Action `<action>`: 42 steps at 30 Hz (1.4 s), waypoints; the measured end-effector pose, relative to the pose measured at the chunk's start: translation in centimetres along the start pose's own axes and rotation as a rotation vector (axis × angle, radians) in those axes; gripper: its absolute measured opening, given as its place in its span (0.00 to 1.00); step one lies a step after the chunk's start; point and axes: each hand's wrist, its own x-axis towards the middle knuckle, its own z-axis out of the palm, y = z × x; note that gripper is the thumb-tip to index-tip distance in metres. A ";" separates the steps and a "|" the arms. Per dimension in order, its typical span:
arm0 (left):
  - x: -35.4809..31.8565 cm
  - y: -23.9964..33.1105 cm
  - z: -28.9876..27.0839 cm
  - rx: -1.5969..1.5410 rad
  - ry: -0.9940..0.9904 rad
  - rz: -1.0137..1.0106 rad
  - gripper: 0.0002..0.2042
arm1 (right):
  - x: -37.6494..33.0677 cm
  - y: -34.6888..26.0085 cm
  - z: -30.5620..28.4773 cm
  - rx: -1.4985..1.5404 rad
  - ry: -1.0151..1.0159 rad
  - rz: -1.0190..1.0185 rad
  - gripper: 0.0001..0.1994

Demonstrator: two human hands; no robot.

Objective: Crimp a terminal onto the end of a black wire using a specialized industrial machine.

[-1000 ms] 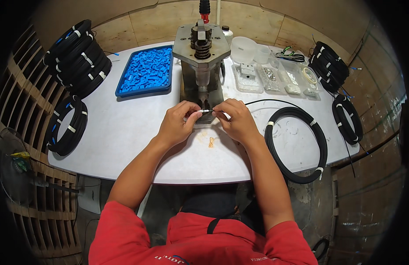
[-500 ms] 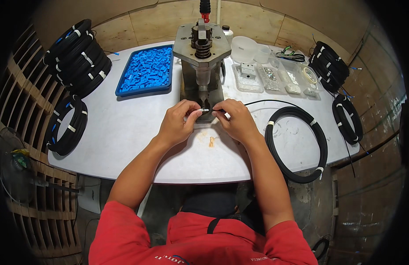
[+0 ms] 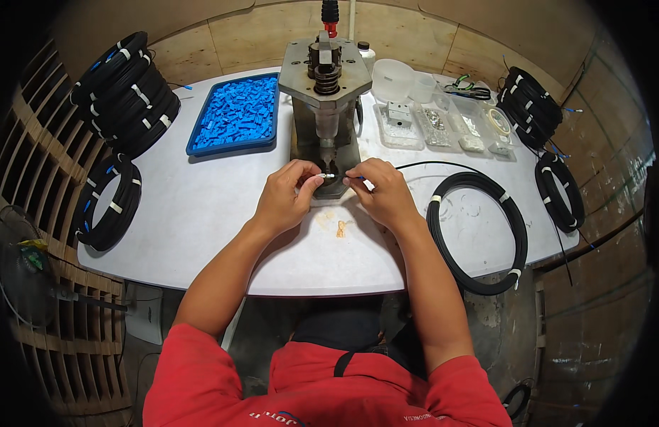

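Note:
At the foot of a grey metal hand press (image 3: 326,78), my left hand (image 3: 290,192) pinches a small white connector (image 3: 327,176) between thumb and fingertips. Facing it, my right hand (image 3: 379,188) is closed on the end of a thin black cable (image 3: 443,164), with a small bit of blue showing at the fingers. A narrow gap separates the connector from the right fingertips. From the right hand the cable runs to a coil of black cable (image 3: 520,235), bound with white ties, lying on the table at the right.
A blue tray (image 3: 230,145) of small blue parts stands left of the press. Clear boxes (image 3: 400,139) of small parts and a round tub (image 3: 393,80) sit to the right. Stacked black coils (image 3: 126,96) rise at the far left, with more coils (image 3: 530,107) at the far right.
My right fingers have shifted very slightly, and a bit of blue now shows at them. The left hand keeps its pinch on the white connector, almost unmoved.

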 end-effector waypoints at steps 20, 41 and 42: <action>0.0 -0.2 0.3 -0.007 0.024 0.021 0.06 | -0.1 -0.3 -0.2 -0.043 -0.055 0.026 0.05; 0.0 -0.3 0.2 -0.005 -0.007 0.010 0.07 | -0.2 0.3 0.0 -0.046 -0.005 -0.016 0.06; 0.0 -0.3 0.2 -0.005 -0.007 0.010 0.07 | -0.2 0.3 0.1 -0.043 -0.008 -0.013 0.06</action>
